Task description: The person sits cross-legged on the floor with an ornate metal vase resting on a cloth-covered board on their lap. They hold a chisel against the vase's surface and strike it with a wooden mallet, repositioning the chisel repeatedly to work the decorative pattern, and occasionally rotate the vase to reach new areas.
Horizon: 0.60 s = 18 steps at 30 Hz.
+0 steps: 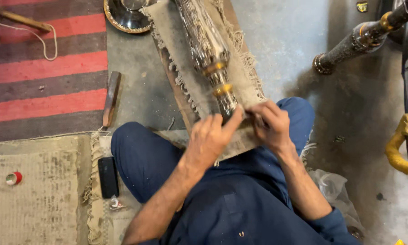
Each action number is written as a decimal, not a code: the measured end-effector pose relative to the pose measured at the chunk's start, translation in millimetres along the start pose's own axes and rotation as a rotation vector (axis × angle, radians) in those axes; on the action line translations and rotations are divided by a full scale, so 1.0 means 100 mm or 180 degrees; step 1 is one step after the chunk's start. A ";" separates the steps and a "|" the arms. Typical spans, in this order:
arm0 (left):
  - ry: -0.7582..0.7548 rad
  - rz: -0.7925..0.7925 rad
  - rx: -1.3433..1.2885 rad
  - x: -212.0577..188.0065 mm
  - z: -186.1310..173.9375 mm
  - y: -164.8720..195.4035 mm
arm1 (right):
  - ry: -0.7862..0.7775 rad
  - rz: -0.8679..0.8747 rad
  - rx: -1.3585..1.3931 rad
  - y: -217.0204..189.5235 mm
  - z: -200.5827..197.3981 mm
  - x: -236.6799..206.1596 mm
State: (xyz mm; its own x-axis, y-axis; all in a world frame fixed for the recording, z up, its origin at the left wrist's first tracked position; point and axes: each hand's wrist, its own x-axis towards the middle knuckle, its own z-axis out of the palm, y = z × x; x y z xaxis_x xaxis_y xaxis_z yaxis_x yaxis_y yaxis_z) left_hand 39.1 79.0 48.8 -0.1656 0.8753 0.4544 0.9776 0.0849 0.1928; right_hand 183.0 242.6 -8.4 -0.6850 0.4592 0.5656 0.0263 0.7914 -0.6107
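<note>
- The patterned metal tube [207, 45] lies on a frayed cloth [177, 41] over a board, its near end at your knees.
- Your left hand [211, 136] pinches that end; keep the thumb pressed on.
- Your right hand [269, 124] is closed on something small I cannot make out; work it slowly.
- Keep the tube from rolling.

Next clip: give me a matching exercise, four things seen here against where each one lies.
Things:
1. black phone
2. red tape roll
3. patterned metal piece
4. striped rug

Places:
A. on burlap over a board, under both hands
B. upper left floor
C. far left on the woven mat
D. beside the person's left knee

Pairs: 1-D, 2-C, 3-A, 4-B
</note>
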 end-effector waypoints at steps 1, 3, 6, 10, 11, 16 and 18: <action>-0.0013 0.0005 -0.0016 -0.04 0.01 0.05 | 0.0035 -0.0064 0.0014 0.04 0.01 -0.07; 0.0006 0.0030 -0.0022 -0.12 0.03 0.13 | 0.0017 0.0002 0.0071 0.08 0.04 -0.22; -0.0030 -0.0052 -0.0158 -0.16 0.07 0.16 | -0.0084 -0.0041 0.0015 0.17 0.04 -0.32; 0.0001 -0.0149 -0.0154 -0.16 0.16 0.24 | -0.0160 0.0043 -0.0023 0.26 0.00 -0.40; 0.0002 -0.0184 -0.0139 -0.15 0.17 0.27 | -0.0053 0.0131 0.0069 0.28 -0.01 -0.43; 0.0229 -0.0419 -0.0189 -0.19 0.21 0.44 | 0.0678 0.0127 0.0190 0.41 -0.17 -0.52; 0.0208 -0.0606 -0.0271 -0.26 0.18 0.46 | 0.0429 0.1231 -0.0051 0.50 -0.28 -0.48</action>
State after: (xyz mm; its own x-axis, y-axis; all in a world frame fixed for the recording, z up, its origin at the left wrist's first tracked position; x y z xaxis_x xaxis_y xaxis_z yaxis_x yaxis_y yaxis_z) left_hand 91.1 68.7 30.2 -0.3570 0.8143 0.4577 0.9138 0.2028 0.3520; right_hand 238.0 271.3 -50.5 -0.5209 0.7721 0.3640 0.2753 0.5556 -0.7846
